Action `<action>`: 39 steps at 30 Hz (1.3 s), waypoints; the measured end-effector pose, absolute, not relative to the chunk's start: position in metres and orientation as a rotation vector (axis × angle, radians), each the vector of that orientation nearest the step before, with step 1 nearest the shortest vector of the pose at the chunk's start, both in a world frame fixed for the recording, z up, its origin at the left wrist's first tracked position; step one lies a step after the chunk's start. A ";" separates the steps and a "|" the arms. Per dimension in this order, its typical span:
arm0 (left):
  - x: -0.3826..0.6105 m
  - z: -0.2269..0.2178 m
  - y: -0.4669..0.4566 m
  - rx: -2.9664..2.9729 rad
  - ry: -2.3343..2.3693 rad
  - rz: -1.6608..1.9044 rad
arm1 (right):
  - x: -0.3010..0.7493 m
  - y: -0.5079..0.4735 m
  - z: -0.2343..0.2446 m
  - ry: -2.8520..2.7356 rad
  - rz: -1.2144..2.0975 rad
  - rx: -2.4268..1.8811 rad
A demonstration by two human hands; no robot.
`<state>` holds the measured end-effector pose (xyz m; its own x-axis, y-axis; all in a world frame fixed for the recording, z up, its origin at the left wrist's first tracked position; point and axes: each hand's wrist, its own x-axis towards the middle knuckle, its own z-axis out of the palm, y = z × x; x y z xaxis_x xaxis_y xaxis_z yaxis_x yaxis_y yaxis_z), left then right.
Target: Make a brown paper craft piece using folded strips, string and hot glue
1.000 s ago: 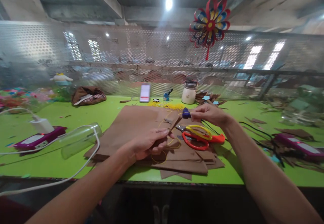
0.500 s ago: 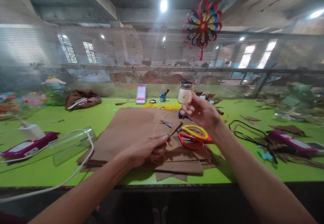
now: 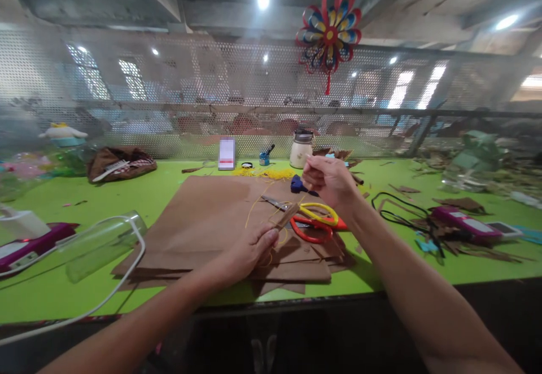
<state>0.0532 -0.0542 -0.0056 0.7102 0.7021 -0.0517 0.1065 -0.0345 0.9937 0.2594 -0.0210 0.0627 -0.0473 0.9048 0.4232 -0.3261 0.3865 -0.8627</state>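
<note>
My left hand [image 3: 256,245], low over the stacked brown paper [image 3: 199,216], closes around a narrow folded brown paper strip [image 3: 289,214] that points up and to the right. A thin yellow thread [image 3: 249,211] loops beside the strip and over the paper. Up and to the right, my right hand [image 3: 329,179] is closed in a pinch, with the thread running from its fingers down toward the strip. Beneath that hand lie yellow-handled scissors [image 3: 322,214] and red-handled scissors [image 3: 311,233], partly overlapping on the stack.
Behind the paper stand a phone [image 3: 226,154], a small blue bottle [image 3: 264,158], a white jar [image 3: 298,151] and a yellow thread pile [image 3: 271,174]. A clear plastic cup [image 3: 101,247] lies left by a white cable [image 3: 143,244]. Black cord [image 3: 398,210] lies right.
The view has swung slightly to the right. My right hand's fingers have curled in more tightly around the thread, while my left hand keeps its grip on the paper strip.
</note>
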 end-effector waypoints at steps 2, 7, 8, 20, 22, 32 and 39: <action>0.054 -0.006 -0.055 1.609 0.706 0.570 | 0.260 -0.020 0.063 -1.225 1.111 -0.603; 0.057 -0.011 -0.055 1.637 0.706 0.612 | 0.262 -0.020 0.064 -1.205 1.096 -0.580; 0.057 -0.012 -0.055 1.635 0.714 0.611 | 0.263 -0.020 0.065 -1.203 1.092 -0.589; 0.058 -0.012 -0.060 1.636 0.707 0.578 | 0.264 -0.017 0.063 -1.204 1.057 -0.690; 0.058 -0.012 -0.060 1.620 0.714 0.578 | 0.264 -0.016 0.062 -1.199 1.057 -0.702; 0.060 -0.012 -0.061 1.493 0.696 0.580 | 0.265 -0.007 0.055 -1.164 1.099 -0.706; 0.048 0.008 -0.050 1.194 0.547 0.673 | 0.290 0.016 0.040 -1.186 1.108 -0.852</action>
